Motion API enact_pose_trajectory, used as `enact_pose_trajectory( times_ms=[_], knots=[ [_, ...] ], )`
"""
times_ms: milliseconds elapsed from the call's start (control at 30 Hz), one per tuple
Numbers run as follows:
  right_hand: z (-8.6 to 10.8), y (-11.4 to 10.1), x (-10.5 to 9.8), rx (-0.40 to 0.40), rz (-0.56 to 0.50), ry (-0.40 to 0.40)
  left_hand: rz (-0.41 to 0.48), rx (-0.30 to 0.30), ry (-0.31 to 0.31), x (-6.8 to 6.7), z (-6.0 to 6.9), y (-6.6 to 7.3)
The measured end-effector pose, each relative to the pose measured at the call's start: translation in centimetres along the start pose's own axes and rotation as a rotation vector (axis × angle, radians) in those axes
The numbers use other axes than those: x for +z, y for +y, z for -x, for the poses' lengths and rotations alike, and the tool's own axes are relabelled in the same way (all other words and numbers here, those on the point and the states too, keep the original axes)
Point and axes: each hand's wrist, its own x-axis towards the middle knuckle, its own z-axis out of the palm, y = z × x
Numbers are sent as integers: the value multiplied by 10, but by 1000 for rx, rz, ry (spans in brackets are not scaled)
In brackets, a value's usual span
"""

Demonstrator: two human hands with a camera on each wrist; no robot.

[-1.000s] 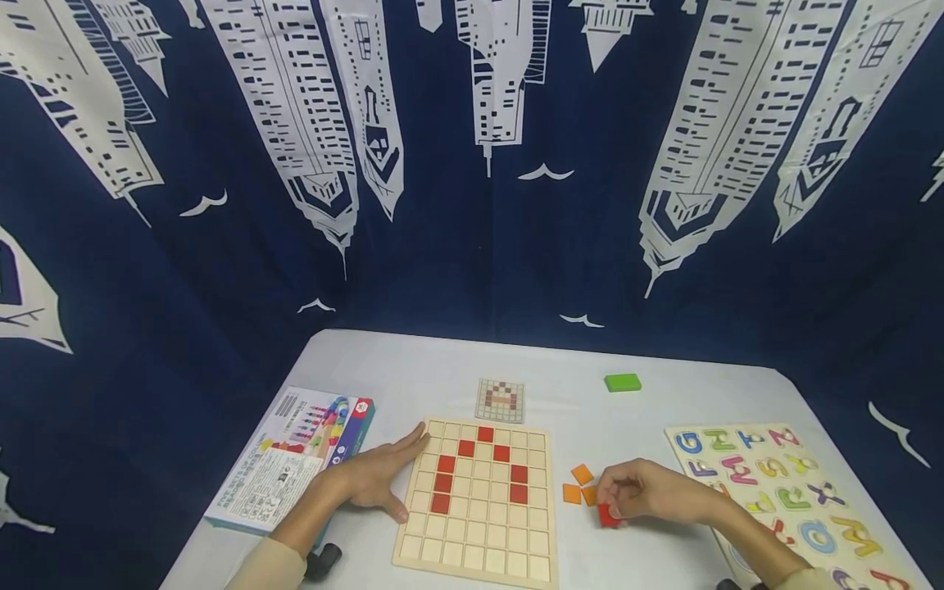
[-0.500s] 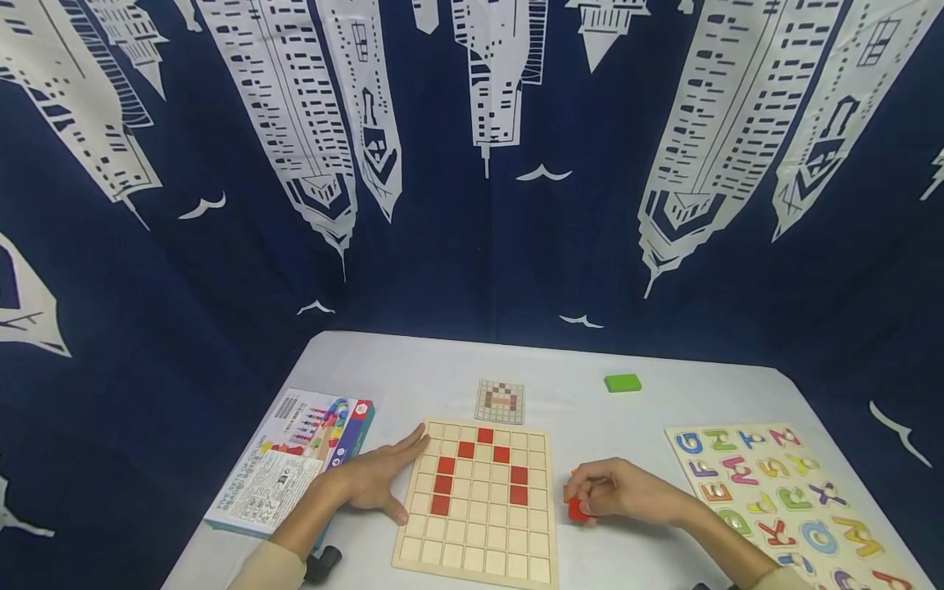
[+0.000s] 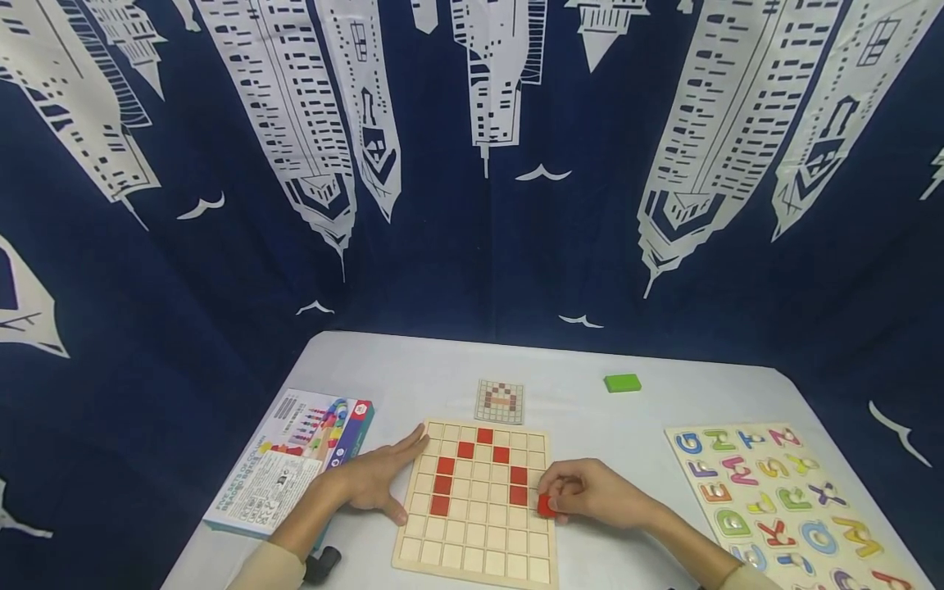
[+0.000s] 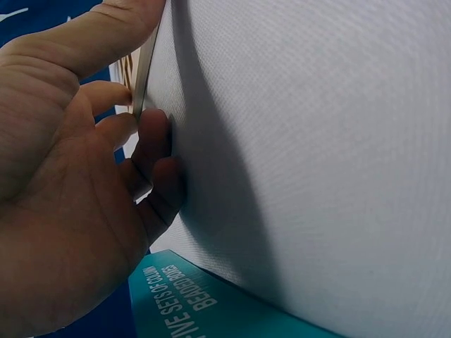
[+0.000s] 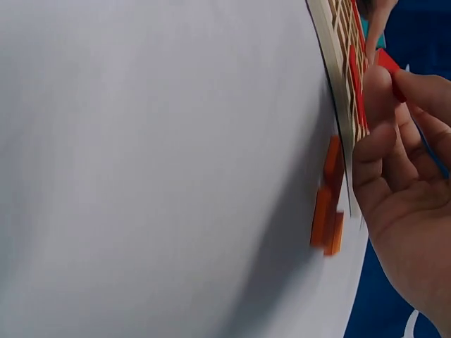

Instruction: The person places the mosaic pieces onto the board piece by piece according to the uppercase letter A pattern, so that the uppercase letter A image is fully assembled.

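Observation:
A wooden grid board [image 3: 474, 537] lies on the table, with several red square tiles [image 3: 445, 466] set in its upper cells. Spread along the board's left edge, my left hand [image 3: 372, 477] touches it with thumb and fingers. My right hand [image 3: 593, 493] pinches another red tile [image 3: 545, 506] between thumb and fingertips, over the board's right edge; the right wrist view also shows this red tile [image 5: 388, 62]. Orange tiles [image 5: 326, 211] lie on the table beside the board, hidden behind the right hand in the head view. A small pattern card [image 3: 500, 401] lies behind the board.
To the left is a printed box [image 3: 276, 459], close to the left forearm. An alphabet puzzle board [image 3: 774, 492] lies at the right, near the right forearm. A green block [image 3: 623, 383] sits at the back right of the white table [image 3: 413, 369].
My right hand has moved left with the red tile, from beside the orange tiles to the board's right edge. The left hand stays where it was.

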Motion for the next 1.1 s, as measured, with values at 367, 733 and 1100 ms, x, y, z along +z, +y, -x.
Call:
enact_pose_trajectory(
  times_ms=[367, 733, 1100],
  knots=[
    [-14, -7, 20, -66, 110, 7, -1, -3, 0, 0, 1, 0],
    [-23, -4, 31, -98, 274, 54, 3, -14, -6, -1, 1, 1],
    [-28, -9, 37, -82, 364, 97, 3, -8, -5, -1, 1, 0]
  ],
)
